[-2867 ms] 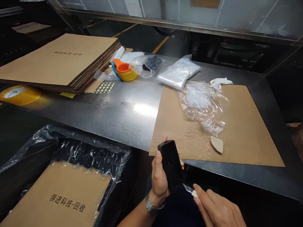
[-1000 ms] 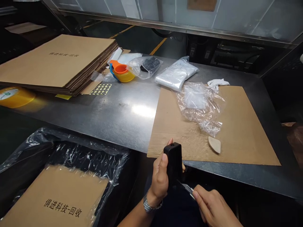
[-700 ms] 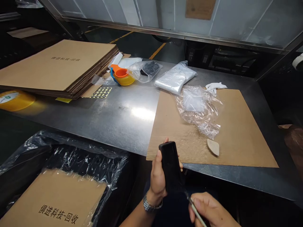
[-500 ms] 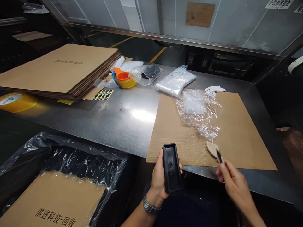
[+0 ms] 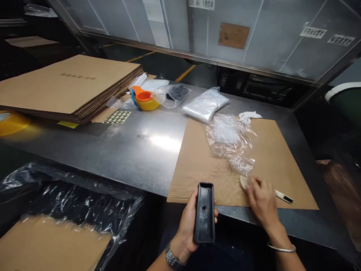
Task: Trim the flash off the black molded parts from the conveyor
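A long black plastic housing, hollow with a round hole in its floor, is gripped in my left hand. It is held with its open side facing me, just off the table's front edge. My right hand is at a beige curved pad, with thumb and fingers closed about its right side; the fingertips are slightly blurred. The pad lies on a flat cardboard sheet. To the right of that hand lies a slim white pen-like tool with a dark end.
Crumpled clear plastic, a white plastic packet and a white glove lie behind. An orange tape dispenser, a sticker sheet and stacked cardboard occupy the left. A plastic-lined bin stands front left.
My right hand has put down the pen-like tool on the cardboard and moved to the beige pad. The left hand still holds the black housing, now turned slightly. The view has shifted.
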